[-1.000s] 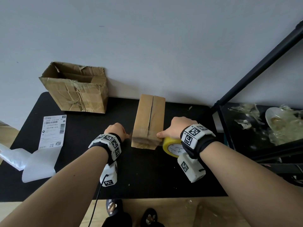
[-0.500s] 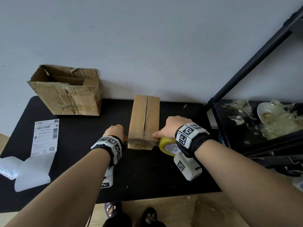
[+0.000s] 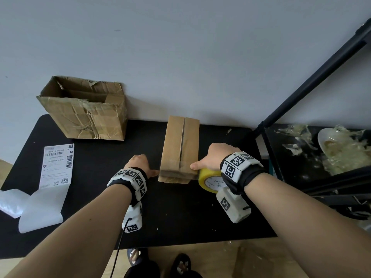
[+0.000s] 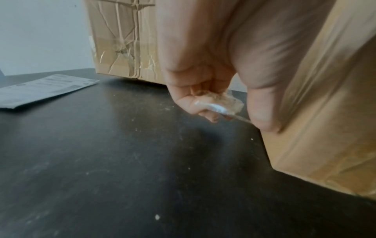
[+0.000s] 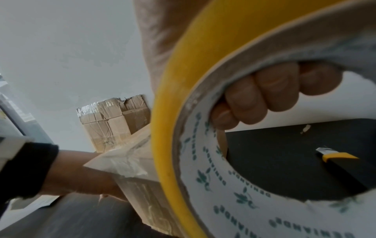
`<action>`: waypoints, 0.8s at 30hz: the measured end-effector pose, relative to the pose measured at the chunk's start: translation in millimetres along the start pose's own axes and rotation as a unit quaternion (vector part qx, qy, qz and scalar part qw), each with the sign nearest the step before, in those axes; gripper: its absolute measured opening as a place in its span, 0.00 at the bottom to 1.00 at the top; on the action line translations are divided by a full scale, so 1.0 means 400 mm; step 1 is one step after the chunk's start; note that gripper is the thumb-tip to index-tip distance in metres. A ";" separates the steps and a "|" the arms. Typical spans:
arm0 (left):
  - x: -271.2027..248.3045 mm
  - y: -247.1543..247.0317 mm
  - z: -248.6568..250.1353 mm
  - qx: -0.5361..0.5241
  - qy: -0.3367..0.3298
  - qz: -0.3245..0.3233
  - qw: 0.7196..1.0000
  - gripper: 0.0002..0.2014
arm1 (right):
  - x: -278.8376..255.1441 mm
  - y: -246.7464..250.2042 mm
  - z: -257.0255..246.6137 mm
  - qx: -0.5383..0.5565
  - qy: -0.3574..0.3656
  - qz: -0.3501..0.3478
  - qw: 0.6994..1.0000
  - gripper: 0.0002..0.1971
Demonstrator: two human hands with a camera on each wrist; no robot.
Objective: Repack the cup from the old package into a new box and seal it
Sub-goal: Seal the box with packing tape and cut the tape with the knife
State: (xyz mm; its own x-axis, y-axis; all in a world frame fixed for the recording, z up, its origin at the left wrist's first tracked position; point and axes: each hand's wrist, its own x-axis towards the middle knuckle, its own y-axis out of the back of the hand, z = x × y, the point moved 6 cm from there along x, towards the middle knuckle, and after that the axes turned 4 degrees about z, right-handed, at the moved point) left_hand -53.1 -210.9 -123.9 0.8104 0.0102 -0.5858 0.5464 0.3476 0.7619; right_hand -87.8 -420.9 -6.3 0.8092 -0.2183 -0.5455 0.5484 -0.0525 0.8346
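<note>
Now my right hand (image 3: 215,157) grips yellow tape roll (image 3: 210,180), fingers through core; left hand (image 4: 203,90) pinches tape end (image 4: 225,104). New box (image 3: 180,147) between fingertips, flaps closed, contents unseen. Old carton (image 3: 84,111) open beyond left fingers.

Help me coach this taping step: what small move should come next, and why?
Probably lower the tape roll in the right hand down the new box's right side. Clear tape already spans its near end, the left hand pinches the free end at the left side, and the top seam beyond the strip looks untaped.
</note>
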 end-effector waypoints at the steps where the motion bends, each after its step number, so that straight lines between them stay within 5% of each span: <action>1: -0.001 0.001 -0.005 0.004 -0.001 -0.001 1.000 0.26 | 0.001 -0.001 0.001 0.002 -0.001 -0.001 1.000 0.39; 18: 0.009 -0.017 -0.049 -0.019 0.067 -0.033 0.997 0.27 | 0.030 -0.017 0.018 0.008 -0.005 -0.005 1.000 0.40; 24: 0.007 0.015 -0.073 -0.074 0.058 -0.015 0.995 0.09 | 0.053 -0.023 0.031 -0.018 0.006 -0.003 1.000 0.36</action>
State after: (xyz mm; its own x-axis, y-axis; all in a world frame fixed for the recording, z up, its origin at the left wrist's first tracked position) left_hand -53.8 -181.4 -128.9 0.7602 0.1029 -0.6415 0.5256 0.4831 0.7003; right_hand -78.1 -437.2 -24.7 0.8083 -0.2073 -0.5511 0.5599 -0.0187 0.8283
